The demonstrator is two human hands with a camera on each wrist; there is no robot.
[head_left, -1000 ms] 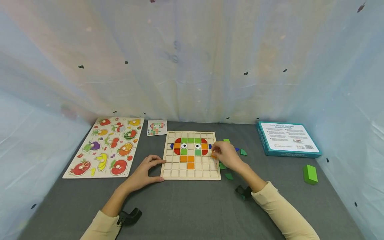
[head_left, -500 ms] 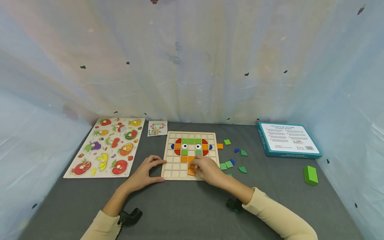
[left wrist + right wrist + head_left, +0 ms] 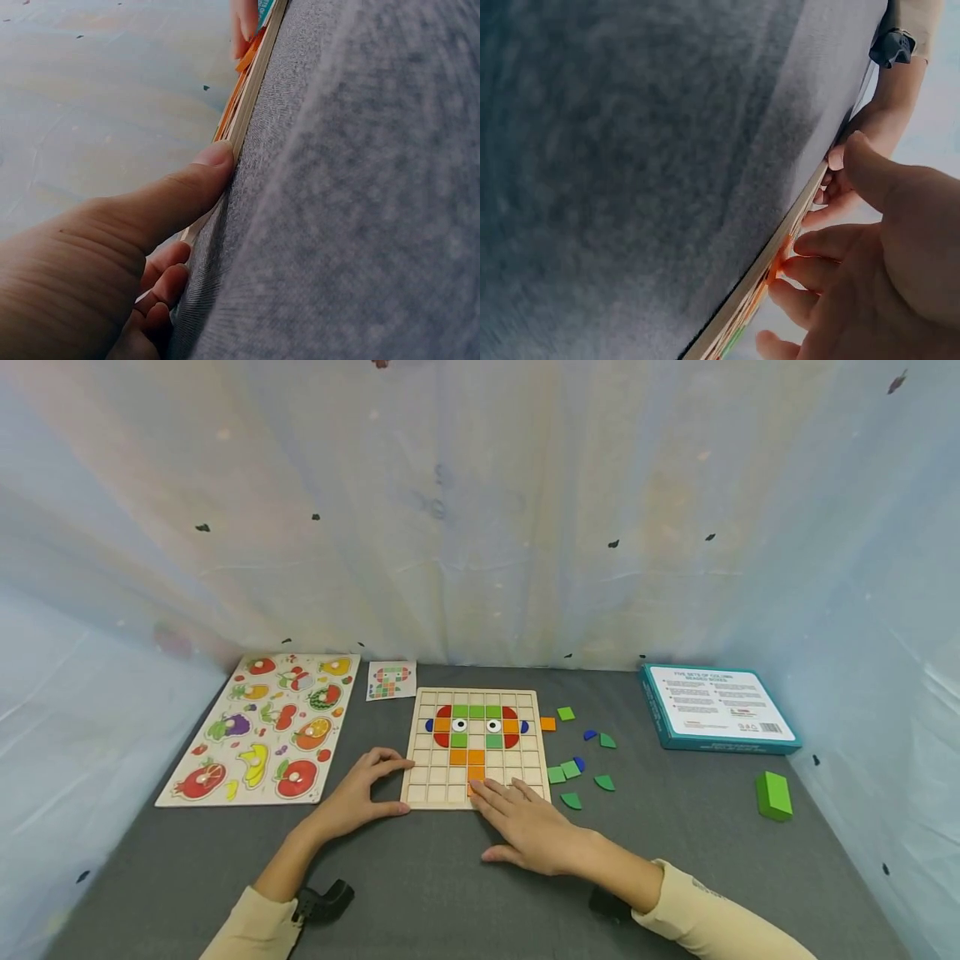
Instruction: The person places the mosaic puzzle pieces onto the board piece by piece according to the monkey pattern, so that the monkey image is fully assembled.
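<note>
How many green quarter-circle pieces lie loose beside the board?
3: one far piece right of a blue half-circle; one middle piece right of two green squares; one near piece by the right hand. The right arm may hide others.

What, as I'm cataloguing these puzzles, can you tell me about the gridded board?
The gridded board looks like pale wood, squarish, marked into cells. Red, orange, green and blue pieces, with two eye discs, form a face-like pattern; many cells are bare. It lies flat on the grey cloth. The left grip touches its left edge and near-left corner; the right grip covers part of its near edge.
</note>
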